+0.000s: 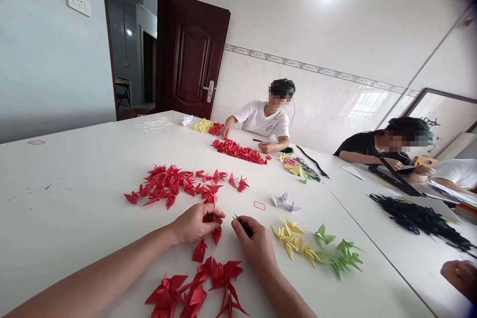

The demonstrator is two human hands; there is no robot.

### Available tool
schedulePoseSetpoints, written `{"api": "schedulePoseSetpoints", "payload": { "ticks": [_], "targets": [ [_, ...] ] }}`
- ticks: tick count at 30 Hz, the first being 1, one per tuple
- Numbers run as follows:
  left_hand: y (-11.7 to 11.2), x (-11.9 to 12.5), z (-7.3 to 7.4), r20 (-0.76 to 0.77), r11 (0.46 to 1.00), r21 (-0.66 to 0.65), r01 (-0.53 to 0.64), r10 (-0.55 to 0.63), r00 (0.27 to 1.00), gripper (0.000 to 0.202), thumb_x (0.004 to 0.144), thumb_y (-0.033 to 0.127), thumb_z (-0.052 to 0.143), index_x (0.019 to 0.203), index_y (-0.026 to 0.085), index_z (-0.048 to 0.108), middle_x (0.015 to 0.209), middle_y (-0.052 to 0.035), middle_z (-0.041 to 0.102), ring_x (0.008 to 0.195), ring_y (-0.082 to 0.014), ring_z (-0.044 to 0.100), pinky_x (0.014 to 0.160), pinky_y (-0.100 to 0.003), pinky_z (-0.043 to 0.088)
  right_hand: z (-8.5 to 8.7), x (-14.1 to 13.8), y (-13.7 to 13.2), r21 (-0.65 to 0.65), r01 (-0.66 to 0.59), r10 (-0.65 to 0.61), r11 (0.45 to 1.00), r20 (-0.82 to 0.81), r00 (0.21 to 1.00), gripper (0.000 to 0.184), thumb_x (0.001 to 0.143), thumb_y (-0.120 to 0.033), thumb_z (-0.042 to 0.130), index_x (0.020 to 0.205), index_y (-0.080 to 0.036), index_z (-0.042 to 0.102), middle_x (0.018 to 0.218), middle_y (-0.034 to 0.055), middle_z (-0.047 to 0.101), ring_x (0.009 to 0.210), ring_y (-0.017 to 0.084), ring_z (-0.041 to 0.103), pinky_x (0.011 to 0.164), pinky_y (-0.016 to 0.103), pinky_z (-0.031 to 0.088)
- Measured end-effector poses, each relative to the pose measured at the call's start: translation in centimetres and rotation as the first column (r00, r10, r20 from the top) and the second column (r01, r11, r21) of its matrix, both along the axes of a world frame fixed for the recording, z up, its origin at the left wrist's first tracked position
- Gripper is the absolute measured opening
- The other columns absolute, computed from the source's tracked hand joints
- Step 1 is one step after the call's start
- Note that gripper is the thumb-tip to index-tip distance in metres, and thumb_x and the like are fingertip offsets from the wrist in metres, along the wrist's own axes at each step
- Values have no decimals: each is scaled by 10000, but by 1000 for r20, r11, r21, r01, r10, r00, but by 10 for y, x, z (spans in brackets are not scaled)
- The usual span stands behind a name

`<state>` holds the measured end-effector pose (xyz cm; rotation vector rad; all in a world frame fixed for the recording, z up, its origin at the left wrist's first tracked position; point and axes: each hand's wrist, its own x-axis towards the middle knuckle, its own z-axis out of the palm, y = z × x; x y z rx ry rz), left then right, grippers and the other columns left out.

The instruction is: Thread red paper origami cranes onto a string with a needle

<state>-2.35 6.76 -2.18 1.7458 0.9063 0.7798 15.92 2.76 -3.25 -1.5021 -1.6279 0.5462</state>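
Quickly: a long white table (55,194) fills the view, with a seated co-worker (261,121) at the far side and a second person in black (372,151) off to the right. Strings of black-threaded cranes (417,216) lie on the table's right part. Yellow paper cranes (292,241) and green paper cranes (341,258) sit right of the hands, and a red paper crane heap (194,288) lies just below them. A wider red paper crane spread (171,184) lies further out. The left hand (196,222) is closed in a pinch on a single red paper crane (216,234), which hangs below its fingertips. The right hand (255,251) grips a slim black tool (245,227), its exact kind unclear. The tool's long axis runs up and left, with its metal tip (235,217) just beside the crane. The left hand is the nearer one, and the tip is not clearly touching.
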Motion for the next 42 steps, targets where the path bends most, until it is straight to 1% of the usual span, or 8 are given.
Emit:
{"api": "schedulePoseSetpoints", "payload": {
  "ticks": [6, 10, 15, 20, 28, 35, 39, 42],
  "targets": [
    [0, 0, -2, -24, 1000, 20, 12, -12, 1000, 246, 722, 246, 557, 939, 145, 616, 885, -57, 647, 836, -183, 596, 782, -292, 475, 0, 0, 0, -34, -1, 2, 999, 22, 1000, 340, 789, -467, 486, 813, -178, 662, 684, 19, 652, 628, 173, 557, 545, 239, 395],
    [-2, 3, -4, -16, 995, 67, -74, 75, 997, 240, 730, 267, 555, 932, 145, 601, 867, -54, 638, 810, -176, 595, 756, -283, 481, 0, 0, -2, -27, -14, 14, 1000, 32, 999, 338, 794, -469, 481, 810, -181, 657, 683, 16, 647, 631, 170, 548, 544, 234, 389],
    [-5, 5, -3, -27, 963, 171, -208, 216, 976, 233, 759, 254, 504, 963, 155, 559, 860, -50, 604, 780, -165, 587, 694, -271, 489, -2, -1, -2, -16, -21, 22, 1000, 40, 999, 321, 793, -455, 493, 850, -185, 658, 735, 26, 665, 668, 181, 570, 583, 244, 406],
    [-3, 4, -7, 12, 939, 257, -229, 234, 972, 241, 775, 225, 457, 1001, 172, 521, 817, -24, 584, 750, -144, 572, 674, -250, 486, -3, -1, -1, -18, -18, 19, 1000, 52, 998, 319, 789, -454, 499, 844, -187, 664, 735, 32, 672, 670, 189, 584, 590, 251, 418],
    [-3, 6, -4, -4, 935, 245, -256, 265, 964, 284, 749, 207, 474, 1019, 162, 551, 1024, -72, 609, 925, -182, 580, 810, -289, 479, -2, -1, -4, 15, -44, 43, 999, 49, 998, 314, 784, -431, 521, 882, -172, 669, 797, 49, 688, 709, 191, 610, 619, 246, 446],
    [-3, 5, -6, -12, 949, 198, -246, 253, 967, 336, 744, 205, 486, 1069, 162, 561, 1104, -79, 602, 1005, -197, 571, 864, -291, 466, 3, -4, -9, 65, -215, 203, 974, 153, 967, 244, 823, -344, 487, 882, -192, 669, 749, 33, 666, 663, 154, 591, 612, 214, 430],
    [-3, 5, -8, -30, 952, 204, -226, 237, 971, 338, 737, 204, 494, 1062, 153, 569, 1047, -79, 629, 942, -190, 594, 811, -275, 480, 1, -4, -8, 55, -208, 191, 977, 224, 956, 252, 840, -355, 464, 832, -203, 665, 666, 12, 634, 608, 139, 566, 569, 200, 403],
    [-4, 5, -6, -36, 957, 195, -216, 227, 973, 330, 733, 200, 496, 1050, 145, 572, 969, -70, 650, 866, -180, 610, 759, -268, 486, 1, -4, -7, 37, -198, 182, 980, 251, 951, 256, 847, -355, 458, 843, -204, 665, 674, 11, 630, 613, 139, 561, 573, 200, 391]
  ]
}}
